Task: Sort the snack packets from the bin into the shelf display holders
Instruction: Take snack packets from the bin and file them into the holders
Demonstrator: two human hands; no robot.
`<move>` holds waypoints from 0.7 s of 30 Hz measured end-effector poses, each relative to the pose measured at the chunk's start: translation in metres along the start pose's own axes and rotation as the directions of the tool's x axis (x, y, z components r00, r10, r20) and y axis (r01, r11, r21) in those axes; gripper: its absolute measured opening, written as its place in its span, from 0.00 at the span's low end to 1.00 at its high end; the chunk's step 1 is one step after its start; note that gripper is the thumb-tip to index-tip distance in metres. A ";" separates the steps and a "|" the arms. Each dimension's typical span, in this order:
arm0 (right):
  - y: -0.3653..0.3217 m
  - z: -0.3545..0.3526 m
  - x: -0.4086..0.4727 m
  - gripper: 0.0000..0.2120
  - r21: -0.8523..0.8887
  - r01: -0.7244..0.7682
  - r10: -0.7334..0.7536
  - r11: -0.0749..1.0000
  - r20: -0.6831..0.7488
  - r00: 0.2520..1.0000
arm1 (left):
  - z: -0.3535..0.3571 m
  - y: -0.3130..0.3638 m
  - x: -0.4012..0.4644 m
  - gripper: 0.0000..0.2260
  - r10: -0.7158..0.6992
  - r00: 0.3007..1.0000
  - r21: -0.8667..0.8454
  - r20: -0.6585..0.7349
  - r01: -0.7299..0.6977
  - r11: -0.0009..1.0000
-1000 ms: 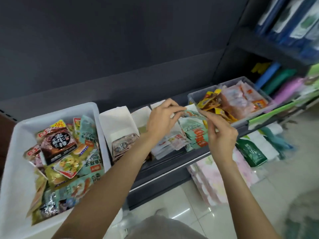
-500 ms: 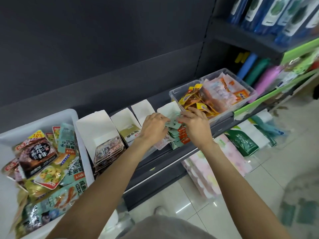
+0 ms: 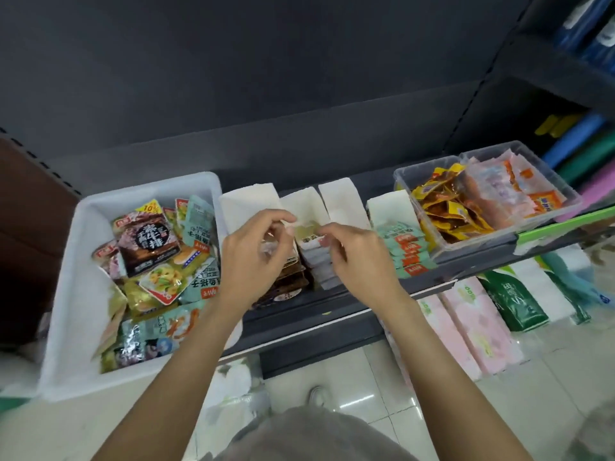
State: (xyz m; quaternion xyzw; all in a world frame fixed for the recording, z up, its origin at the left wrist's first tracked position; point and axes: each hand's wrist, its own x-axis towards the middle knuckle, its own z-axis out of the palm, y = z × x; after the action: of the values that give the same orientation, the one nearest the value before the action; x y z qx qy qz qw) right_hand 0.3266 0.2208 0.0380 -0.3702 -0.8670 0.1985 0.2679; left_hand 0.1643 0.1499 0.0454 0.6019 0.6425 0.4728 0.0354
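A white bin (image 3: 83, 294) on the left holds several mixed snack packets (image 3: 156, 257). Several white paper display holders (image 3: 339, 201) stand in a row on the dark shelf (image 3: 332, 304). My left hand (image 3: 256, 257) and my right hand (image 3: 362, 261) meet over the second holder (image 3: 299, 201). Between them stands a pale yellow-green packet (image 3: 307, 231); my left fingers pinch its upper left corner and my right fingers curl at its right edge. Brown packets (image 3: 289, 281) fill the first holder, partly hidden by my left hand. Teal packets (image 3: 404, 251) fill the fourth.
Two clear plastic tubs (image 3: 429, 168) of yellow and orange-pink packets stand at the right of the shelf. Pink tissue packs (image 3: 472, 324) and a green pack (image 3: 512, 301) lie on the tiled floor below. A dark back panel rises behind the shelf.
Both hands have left the teal packets in the fourth holder and moved left to the second holder, where they now hold a pale packet. The view has swung left and down.
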 end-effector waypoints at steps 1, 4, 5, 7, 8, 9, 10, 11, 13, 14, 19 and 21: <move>-0.012 0.008 0.003 0.13 -0.034 0.016 -0.013 0.999 0.066 0.998 | -0.016 -0.010 -0.008 0.10 0.014 0.998 0.085 0.055 -0.019 0.996; -0.050 0.036 0.008 0.11 -0.050 0.123 -0.113 0.991 0.176 0.978 | -0.060 -0.046 -0.041 0.12 -0.118 0.973 0.338 0.196 0.046 0.940; -0.063 0.046 0.009 0.11 -0.032 0.171 -0.162 0.985 0.191 0.968 | -0.073 -0.058 -0.054 0.11 -0.191 0.963 0.398 0.188 0.103 0.912; -0.088 0.072 0.011 0.12 0.040 0.230 -0.232 0.972 0.249 0.940 | -0.099 -0.082 -0.082 0.09 -0.317 0.940 0.474 0.129 0.223 0.852; -0.100 0.085 0.012 0.13 0.090 0.238 -0.254 0.967 0.299 0.920 | -0.110 -0.093 -0.094 0.10 -0.391 0.914 0.504 0.111 0.288 0.814; -0.111 0.100 0.012 0.14 0.121 0.245 -0.272 0.962 0.347 0.897 | -0.121 -0.102 -0.103 0.11 -0.470 0.876 0.530 0.108 0.350 0.773; -0.119 0.116 0.013 0.16 0.131 0.252 -0.283 0.959 0.404 0.870 | -0.130 -0.110 -0.109 0.13 -0.536 0.835 0.547 0.122 0.394 0.739; -0.126 0.131 0.013 0.17 0.115 0.259 -0.282 0.959 0.478 0.832 | -0.137 -0.117 -0.115 0.16 -0.576 0.802 0.558 0.156 0.409 0.722; -0.134 0.162 0.015 0.21 0.022 0.302 -0.248 0.953 0.629 0.736 | -0.147 -0.128 -0.123 0.21 -0.620 0.744 0.604 0.249 0.381 0.700; -0.136 0.175 0.016 0.25 -0.052 0.335 -0.209 0.941 0.691 0.692 | -0.151 -0.133 -0.125 0.23 -0.643 0.710 0.637 0.287 0.360 0.682; -0.141 0.207 0.019 0.31 -0.220 0.352 -0.087 0.910 0.728 0.680 | -0.156 -0.150 -0.126 0.26 -0.657 0.664 0.678 0.355 0.301 0.671; -0.142 0.205 0.025 0.31 -0.217 0.324 -0.076 0.921 0.716 0.694 | -0.154 -0.152 -0.123 0.25 -0.654 0.664 0.654 0.362 0.319 0.686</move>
State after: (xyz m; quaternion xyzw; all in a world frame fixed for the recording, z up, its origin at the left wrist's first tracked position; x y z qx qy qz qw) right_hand 0.1107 0.1179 -0.0363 -0.2094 -0.9592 0.1457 -0.1219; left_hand -0.0092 -0.0101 -0.0337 0.4939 0.8483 0.0406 0.1867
